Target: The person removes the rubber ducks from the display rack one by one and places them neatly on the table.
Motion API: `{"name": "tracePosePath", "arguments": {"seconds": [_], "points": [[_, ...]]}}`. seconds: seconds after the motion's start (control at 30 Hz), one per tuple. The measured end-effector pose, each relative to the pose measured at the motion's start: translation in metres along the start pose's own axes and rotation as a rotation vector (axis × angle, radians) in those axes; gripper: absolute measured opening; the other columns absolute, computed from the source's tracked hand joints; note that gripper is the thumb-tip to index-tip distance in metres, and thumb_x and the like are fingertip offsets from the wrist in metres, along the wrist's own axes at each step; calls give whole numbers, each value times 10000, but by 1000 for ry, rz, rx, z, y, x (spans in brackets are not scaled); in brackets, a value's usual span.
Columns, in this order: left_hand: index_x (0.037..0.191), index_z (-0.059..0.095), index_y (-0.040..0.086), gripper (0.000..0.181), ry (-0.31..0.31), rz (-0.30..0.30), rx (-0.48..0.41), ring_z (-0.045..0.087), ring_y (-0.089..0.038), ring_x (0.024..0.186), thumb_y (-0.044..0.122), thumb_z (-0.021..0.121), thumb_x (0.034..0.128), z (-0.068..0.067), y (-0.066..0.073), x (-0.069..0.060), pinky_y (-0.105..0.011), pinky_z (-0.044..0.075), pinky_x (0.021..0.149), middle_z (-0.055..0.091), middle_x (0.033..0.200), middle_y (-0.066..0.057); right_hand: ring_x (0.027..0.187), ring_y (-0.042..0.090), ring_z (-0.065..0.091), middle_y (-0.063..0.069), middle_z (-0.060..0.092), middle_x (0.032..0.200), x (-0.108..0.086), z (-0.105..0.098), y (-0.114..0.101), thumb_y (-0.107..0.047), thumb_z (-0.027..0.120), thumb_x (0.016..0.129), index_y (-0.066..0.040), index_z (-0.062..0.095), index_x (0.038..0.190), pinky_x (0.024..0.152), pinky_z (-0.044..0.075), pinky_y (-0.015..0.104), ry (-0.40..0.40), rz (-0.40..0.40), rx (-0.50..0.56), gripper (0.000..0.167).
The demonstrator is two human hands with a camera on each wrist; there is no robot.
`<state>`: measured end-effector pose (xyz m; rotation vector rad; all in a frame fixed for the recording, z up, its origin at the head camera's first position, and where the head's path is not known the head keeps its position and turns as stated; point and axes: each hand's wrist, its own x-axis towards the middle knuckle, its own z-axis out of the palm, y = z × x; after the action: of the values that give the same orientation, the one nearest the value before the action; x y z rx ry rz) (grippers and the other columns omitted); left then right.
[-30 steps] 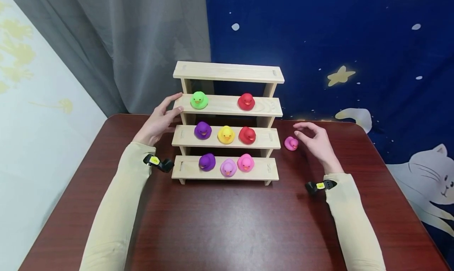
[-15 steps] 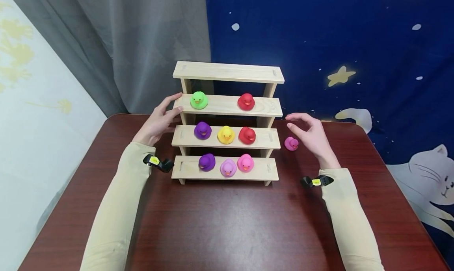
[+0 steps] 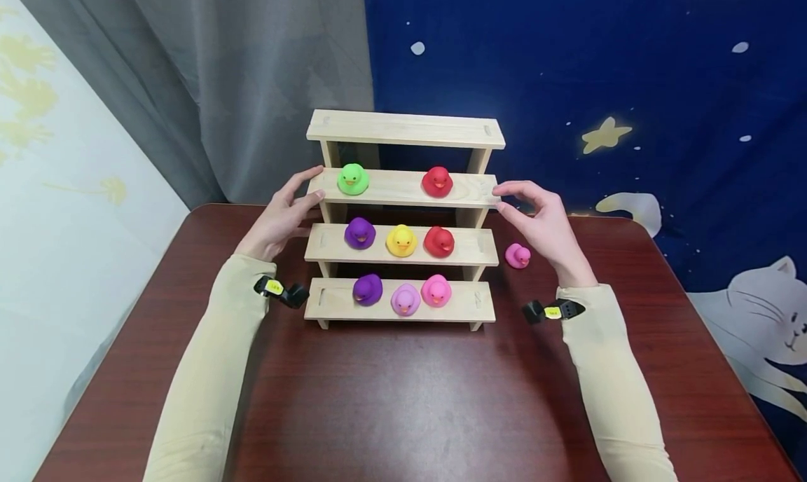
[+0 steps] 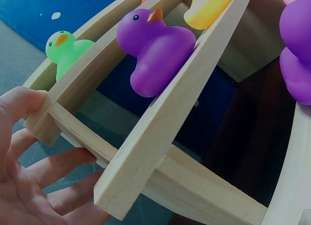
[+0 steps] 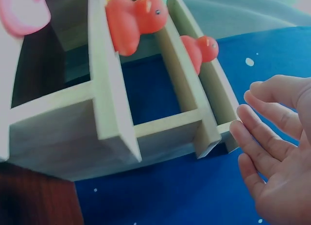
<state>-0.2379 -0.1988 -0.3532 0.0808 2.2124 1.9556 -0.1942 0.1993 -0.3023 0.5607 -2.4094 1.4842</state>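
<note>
A four-step wooden display shelf (image 3: 403, 129) stands on the table with small rubber ducks on its lower three steps. My left hand (image 3: 275, 219) grips the left end of the second step from the top; in the left wrist view the thumb lies on the board and the fingers reach around the side support. At the opposite end of that step, my right hand (image 3: 545, 228) hovers with relaxed, slightly bent fingers and holds nothing. The right wrist view shows its fingertips close to the frame, and contact is unclear. Below this hand, a magenta duck (image 3: 518, 256) sits on the table.
Green (image 3: 353, 179) and red ducks (image 3: 438, 182) occupy the second step. Purple, yellow (image 3: 401, 241) and red ducks share the third; purple, lilac (image 3: 405, 300) and pink ducks stand on the lowest. Grey and blue curtains (image 3: 536, 83) hang behind the dark table (image 3: 391, 398).
My right hand has moved left and slightly away from me, from beside the magenta duck to the shelf's right end. My left hand, the shelf and the ducks have stayed put.
</note>
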Motion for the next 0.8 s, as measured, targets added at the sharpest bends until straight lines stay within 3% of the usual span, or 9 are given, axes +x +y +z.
{"name": "tracePosePath", "arguments": {"seconds": [0.23, 0.53, 0.8], "points": [[1484, 342, 361, 526, 5, 2, -6, 478, -344, 1249, 278, 538, 1004, 1, 0, 0, -603, 385, 957, 455, 1413, -199, 1152, 176, 542, 233, 609, 1197, 7, 3, -11, 49, 634, 892, 85, 654, 1106, 1026, 354, 433, -25, -27, 14, 218], [1479, 353, 359, 515, 12, 6, -14, 487, -353, 1235, 265, 534, 1006, 2, -1, -1, -599, 395, 948, 462, 1405, -203, 1184, 228, 526, 206, 611, 1215, 15, 9, -15, 22, 624, 908, 92, 629, 1163, 1033, 339, 413, -64, -18, 44, 264], [1480, 355, 362, 517, 13, 12, -5, 461, -344, 1256, 284, 540, 1003, 1, -3, 1, -614, 379, 958, 427, 1439, -183, 1195, 191, 534, 128, 629, 1229, 30, 20, 10, -20, 656, 907, 18, 644, 1206, 1044, 354, 385, -87, -39, 152, 302]]}}
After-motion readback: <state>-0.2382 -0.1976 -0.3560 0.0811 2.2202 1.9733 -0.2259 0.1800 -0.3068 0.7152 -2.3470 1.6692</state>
